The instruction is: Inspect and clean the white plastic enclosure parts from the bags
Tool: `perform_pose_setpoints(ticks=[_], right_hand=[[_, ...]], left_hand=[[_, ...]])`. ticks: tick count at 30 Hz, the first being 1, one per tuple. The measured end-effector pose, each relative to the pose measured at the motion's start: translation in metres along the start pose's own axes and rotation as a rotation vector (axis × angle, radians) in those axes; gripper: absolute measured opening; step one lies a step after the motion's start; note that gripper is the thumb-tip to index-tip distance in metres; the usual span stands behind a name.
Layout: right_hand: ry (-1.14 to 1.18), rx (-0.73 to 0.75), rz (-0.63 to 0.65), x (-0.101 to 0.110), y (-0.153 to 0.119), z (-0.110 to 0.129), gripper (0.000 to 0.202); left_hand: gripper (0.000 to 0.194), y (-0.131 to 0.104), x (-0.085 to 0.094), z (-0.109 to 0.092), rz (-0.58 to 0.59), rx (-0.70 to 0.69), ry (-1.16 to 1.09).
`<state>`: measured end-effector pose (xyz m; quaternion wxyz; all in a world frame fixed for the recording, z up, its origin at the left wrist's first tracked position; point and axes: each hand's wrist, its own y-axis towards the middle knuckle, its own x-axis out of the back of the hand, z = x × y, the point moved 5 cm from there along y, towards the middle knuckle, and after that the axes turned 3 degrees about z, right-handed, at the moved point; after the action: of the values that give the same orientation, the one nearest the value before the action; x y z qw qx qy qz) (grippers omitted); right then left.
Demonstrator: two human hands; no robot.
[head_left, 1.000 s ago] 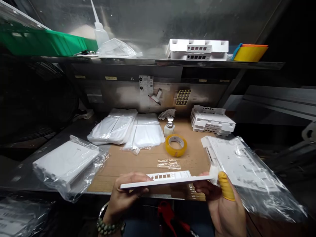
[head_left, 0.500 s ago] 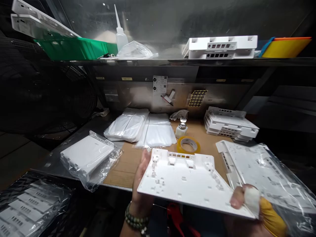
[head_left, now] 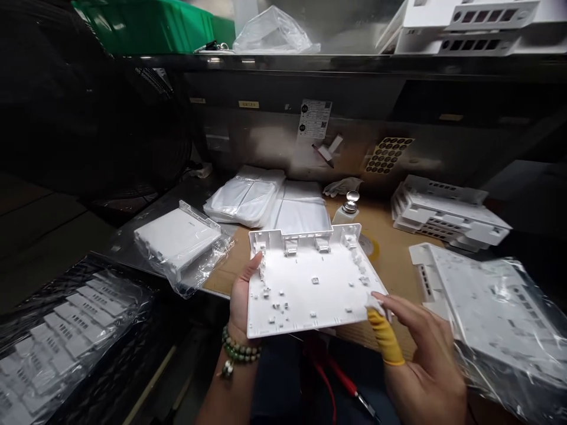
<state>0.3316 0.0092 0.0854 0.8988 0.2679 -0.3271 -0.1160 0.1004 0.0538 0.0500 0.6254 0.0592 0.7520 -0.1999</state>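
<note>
A white plastic housing shell (head_left: 305, 295) is held up in front of me with its inner side facing me, showing clips, posts and a row of port cutouts along the far edge. My left hand (head_left: 241, 301) grips its left edge, thumb on top, fingers hidden underneath. At the right edge, my right hand (head_left: 420, 348), a yellow cover on its thumb, pinches a small white cloth (head_left: 374, 303) against the shell's corner. Behind the shell, a roll of tape (head_left: 370, 245) is partly hidden. The white dispenser bottle (head_left: 345, 213) stands with its metal lid raised.
A bagged white unit (head_left: 179, 236) lies left, beside stacks of clear bags (head_left: 248, 198). To the right are stacked shells (head_left: 452, 215) and a bagged shell (head_left: 487, 301). A crate (head_left: 106, 265) holds bagged parts. The shelf (head_left: 310, 62) crosses above; red-handled tool (head_left: 345, 378) below.
The view has shifted down and nearer the bench. The shell has turned more level and toward the left. My right hand has rotated, its yellow-covered thumb now on the shell's right corner.
</note>
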Motion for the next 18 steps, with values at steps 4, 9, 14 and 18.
perform_pose_setpoints(ticks=[4,9,14,18], right_hand=[[0.102,0.108,0.162,-0.017,0.006,0.031,0.038],[0.319,0.330,0.439,-0.060,-0.010,0.075,0.033],[0.320,0.412,0.480,-0.076,-0.016,0.087,0.024],[0.282,0.438,0.538,-0.067,-0.010,0.081,0.019]], left_hand=[[0.058,-0.004,-0.003,0.001,-0.143,-0.060,0.008],[0.053,-0.006,-0.007,0.013,-0.228,-0.053,-0.011],[0.048,-0.008,-0.002,0.014,-0.274,-0.031,-0.002],[0.045,-0.005,0.003,0.010,-0.335,-0.089,0.015]])
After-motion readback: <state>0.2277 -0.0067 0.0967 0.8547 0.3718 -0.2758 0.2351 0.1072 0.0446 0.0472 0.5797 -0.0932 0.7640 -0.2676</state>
